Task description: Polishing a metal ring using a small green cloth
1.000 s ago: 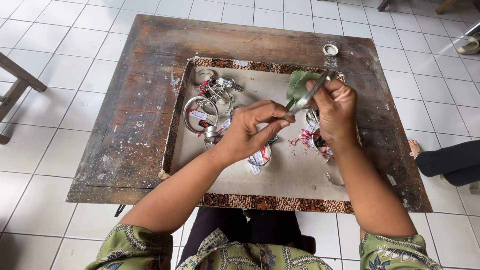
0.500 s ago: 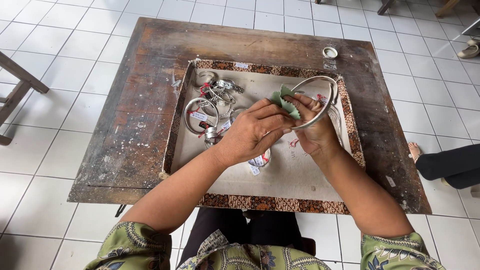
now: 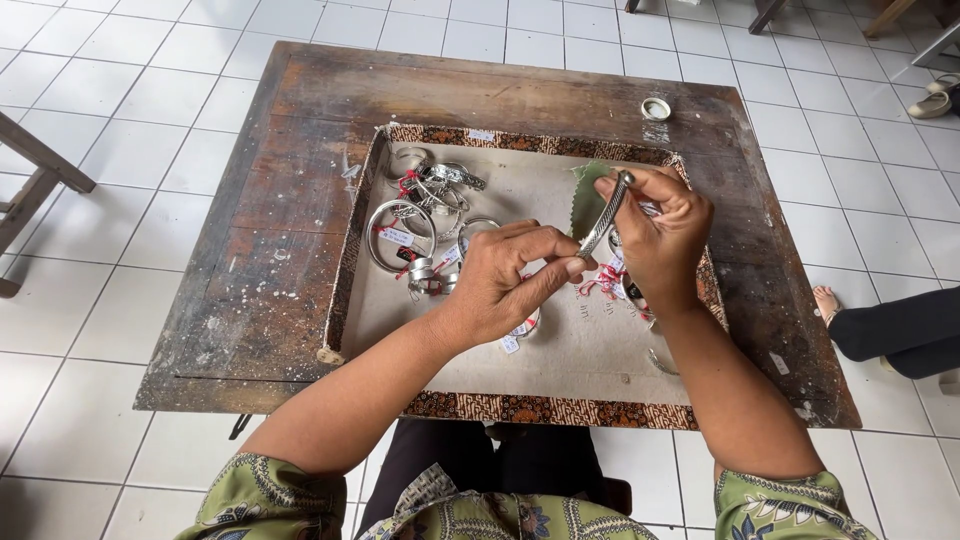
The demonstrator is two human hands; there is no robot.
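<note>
Left hand: I see my left hand (image 3: pixel 505 285) over the middle of the tray, its fingers (image 3: pixel 555 268) curled and pinching the near end of a silver bangle (image 3: pixel 605 215).
Right hand: my right hand (image 3: pixel 660 235) is just right of the left one, fingers clenched around the far end of the same bangle, thumb on top.
Bangle: it is a twisted silver band seen edge-on, slanting from near-left to far-right, lifted above the tray between both hands.
Green cloth: a small piece of green cloth (image 3: pixel 588 192) shows just behind the bangle, on its left side; I cannot tell whether a hand holds it or it lies on the tray.
Tray: a shallow tray (image 3: pixel 560 410) with a beige floor and a brown patterned rim sits on the table (image 3: pixel 280 200), filling its middle and right part.
Jewellery pile: a heap of silver bangles (image 3: pixel 420 215) with small white tags and red threads lies in the far-left part of the tray, apart from my hands.
Tags under the hands: more tagged pieces with red thread (image 3: pixel 605 285) lie on the tray floor just below my right hand, partly hidden.
Small lid: a small round white lid (image 3: pixel 656 108) rests on the table beyond the tray, far right.
Floor: white tiles all round; a person's bare foot (image 3: pixel 826 300) and dark trouser leg show at the right edge, and a sandal (image 3: pixel 938 100) lies at far right.
</note>
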